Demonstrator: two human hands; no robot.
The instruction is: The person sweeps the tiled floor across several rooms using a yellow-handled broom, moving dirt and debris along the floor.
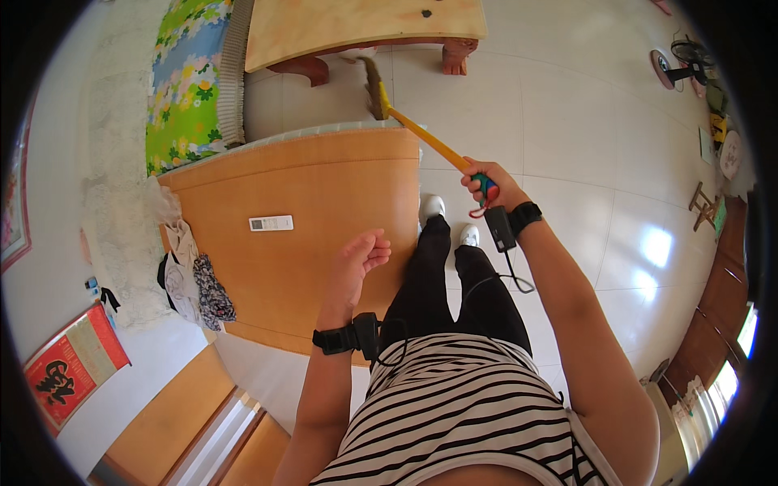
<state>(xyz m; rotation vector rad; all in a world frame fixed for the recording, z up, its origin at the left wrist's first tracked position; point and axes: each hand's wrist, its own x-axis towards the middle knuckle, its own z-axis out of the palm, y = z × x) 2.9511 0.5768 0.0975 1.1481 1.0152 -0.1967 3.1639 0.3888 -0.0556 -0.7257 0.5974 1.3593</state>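
Note:
My right hand grips the handle end of a broom, whose yellow-orange shaft slants up and left. The dark bristles of the broom head are at the floor between the tan-matted platform and the wooden table, close to the table's underside. Loosely curled and holding nothing, my left hand hovers over the tan mat near its right edge. A white remote control rests on that mat, left of my left hand.
The low wooden table has carved brown legs. A flowered cloth covers a seat along the wall. Clothes lie at the mat's left edge. Pale floor tiles extend right towards a fan and a small folding stool.

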